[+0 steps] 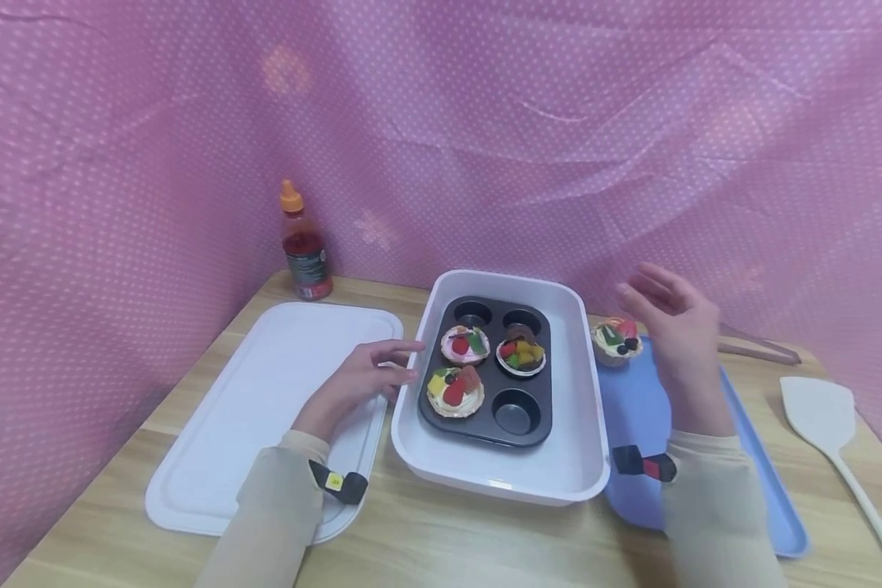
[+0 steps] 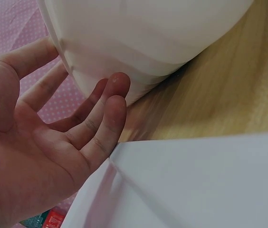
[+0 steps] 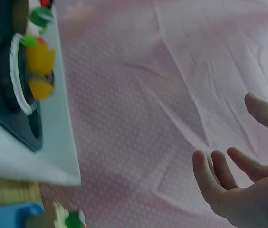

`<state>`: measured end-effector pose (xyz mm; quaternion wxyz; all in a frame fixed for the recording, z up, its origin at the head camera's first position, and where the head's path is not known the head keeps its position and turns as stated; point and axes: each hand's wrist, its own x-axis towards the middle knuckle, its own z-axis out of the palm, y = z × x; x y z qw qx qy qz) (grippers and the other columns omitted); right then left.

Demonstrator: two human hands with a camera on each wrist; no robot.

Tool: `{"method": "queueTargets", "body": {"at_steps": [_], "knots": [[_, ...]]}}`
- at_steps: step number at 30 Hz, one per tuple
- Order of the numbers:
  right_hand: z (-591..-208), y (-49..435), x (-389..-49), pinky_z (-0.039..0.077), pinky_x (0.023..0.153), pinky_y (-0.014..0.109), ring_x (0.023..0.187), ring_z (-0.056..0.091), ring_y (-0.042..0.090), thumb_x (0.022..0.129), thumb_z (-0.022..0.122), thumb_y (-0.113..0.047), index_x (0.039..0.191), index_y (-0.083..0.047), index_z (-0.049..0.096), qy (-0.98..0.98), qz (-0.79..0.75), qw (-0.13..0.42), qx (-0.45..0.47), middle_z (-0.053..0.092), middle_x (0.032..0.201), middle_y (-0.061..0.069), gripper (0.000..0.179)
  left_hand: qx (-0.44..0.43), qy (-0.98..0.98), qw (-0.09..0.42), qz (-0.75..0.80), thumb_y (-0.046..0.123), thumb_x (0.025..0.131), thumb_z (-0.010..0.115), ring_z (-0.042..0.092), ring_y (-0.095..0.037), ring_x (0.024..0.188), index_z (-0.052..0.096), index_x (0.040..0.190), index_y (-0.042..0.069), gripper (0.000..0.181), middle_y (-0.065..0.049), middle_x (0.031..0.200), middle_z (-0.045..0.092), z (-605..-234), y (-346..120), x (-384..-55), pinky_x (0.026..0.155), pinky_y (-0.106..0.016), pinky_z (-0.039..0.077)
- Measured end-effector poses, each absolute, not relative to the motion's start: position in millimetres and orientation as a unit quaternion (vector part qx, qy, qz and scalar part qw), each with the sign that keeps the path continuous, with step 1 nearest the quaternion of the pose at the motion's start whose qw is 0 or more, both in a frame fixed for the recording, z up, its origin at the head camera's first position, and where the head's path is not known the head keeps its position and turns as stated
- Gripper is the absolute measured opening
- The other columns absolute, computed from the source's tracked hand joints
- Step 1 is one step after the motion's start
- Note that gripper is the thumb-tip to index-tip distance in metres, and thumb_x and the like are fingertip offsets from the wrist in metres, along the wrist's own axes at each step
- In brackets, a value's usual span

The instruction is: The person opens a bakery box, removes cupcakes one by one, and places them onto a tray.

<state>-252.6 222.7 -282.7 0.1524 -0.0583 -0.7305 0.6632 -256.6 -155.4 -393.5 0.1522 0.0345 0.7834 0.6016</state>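
Head: sauce bottle, label illegible; wood table, pink dotted cloth; 3 tarts in a muffin tin inside a white tray, 1 beside a blue tray. Left wrist: left hand at the white tray, fingers extended. Right wrist: right hand empty — fingers loose.

Head view: from above, facing forward and down; takes in tabletop, white tray, pink cloth. Left wrist: close at left grip, rolled sideways, facing tray's outer wall. Right wrist: beside right grip, mostly facing cloth; shares muffin pan with head.
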Motion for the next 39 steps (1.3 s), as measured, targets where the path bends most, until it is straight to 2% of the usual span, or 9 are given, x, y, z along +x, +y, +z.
{"method": "queueTargets", "body": {"at_steps": [4,8,11,15,22,28,32,39], "knots": [[-284.2,209.8,-253.4,0.052,0.090,0.012,0.103,0.065,0.000,0.088,0.080,-0.021,0.141,-0.016,0.059,-0.770,0.621,0.137,-0.045,0.065,0.131,0.006,0.057,0.034,0.783,0.156,0.601,0.013,0.089,0.074,0.069,-0.019,0.094,0.062,0.139,0.018,0.052,-0.019,0.130,0.063,-395.1,-156.3,-258.3,0.076,-0.034,0.060],[-286.0,201.8,-252.5,0.050,0.106,0.030,0.120,0.063,0.011,0.089,0.077,-0.031,0.144,-0.019,0.056,-0.797,0.589,0.123,-0.055,0.061,0.141,0.009,0.060,0.031,0.782,0.158,0.602,0.014,0.088,0.075,0.068,-0.020,0.094,0.062,0.139,0.018,0.052,-0.019,0.130,0.063,-395.6,-156.9,-258.5,0.077,-0.035,0.060],[-289.7,194.3,-252.3,0.047,0.110,0.041,0.131,0.058,0.021,0.089,0.076,-0.037,0.147,-0.019,0.053,-0.815,0.566,0.111,-0.054,0.059,0.144,0.010,0.064,0.030,0.782,0.159,0.602,0.014,0.088,0.075,0.068,-0.020,0.095,0.062,0.139,0.018,0.053,-0.018,0.130,0.063,-395.8,-157.9,-258.3,0.078,-0.035,0.060],[-295.7,181.3,-254.9,0.046,0.111,0.045,0.133,0.057,0.027,0.089,0.076,-0.041,0.146,-0.015,0.054,-0.827,0.553,0.093,-0.041,0.060,0.142,0.012,0.066,0.027,0.782,0.158,0.602,0.014,0.088,0.075,0.068,-0.020,0.096,0.062,0.139,0.018,0.052,-0.019,0.130,0.063,-396.3,-158.8,-257.8,0.078,-0.036,0.060],[-310.5,161.7,-262.7,0.042,0.113,0.054,0.134,0.054,0.031,0.090,0.077,-0.034,0.146,-0.013,0.053,-0.839,0.540,0.054,-0.025,0.060,0.141,0.016,0.064,0.030,0.780,0.156,0.605,0.013,0.088,0.075,0.069,-0.020,0.094,0.062,0.139,0.018,0.052,-0.020,0.129,0.063,-396.1,-157.4,-257.4,0.077,-0.037,0.061],[-319.6,154.4,-268.3,0.041,0.114,0.054,0.137,0.052,0.035,0.089,0.077,-0.036,0.149,-0.014,0.050,-0.848,0.528,0.020,-0.029,0.053,0.149,0.018,0.070,0.028,0.780,0.154,0.607,0.013,0.087,0.076,0.069,-0.019,0.093,0.063,0.138,0.019,0.052,-0.019,0.128,0.063,-394.7,-156.5,-256.3,0.077,-0.036,0.060],[-325.8,153.1,-272.2,0.039,0.114,0.057,0.142,0.045,0.037,0.089,0.077,-0.038,0.151,-0.014,0.046,-0.870,0.492,0.000,-0.021,0.047,0.154,0.019,0.073,0.026,0.783,0.154,0.603,0.013,0.088,0.076,0.068,-0.020,0.097,0.063,0.138,0.019,0.052,-0.018,0.130,0.063,-394.2,-156.8,-256.1,0.078,-0.036,0.060],[-337.9,152.9,-276.2,0.040,0.113,0.058,0.146,0.039,0.038,0.087,0.078,-0.041,0.152,-0.012,0.045,-0.884,0.466,-0.015,-0.004,0.045,0.154,0.020,0.078,0.024,0.782,0.154,0.603,0.014,0.088,0.076,0.067,-0.021,0.100,0.064,0.137,0.020,0.052,-0.017,0.130,0.063,-393.5,-156.3,-256.2,0.077,-0.034,0.060]]}}
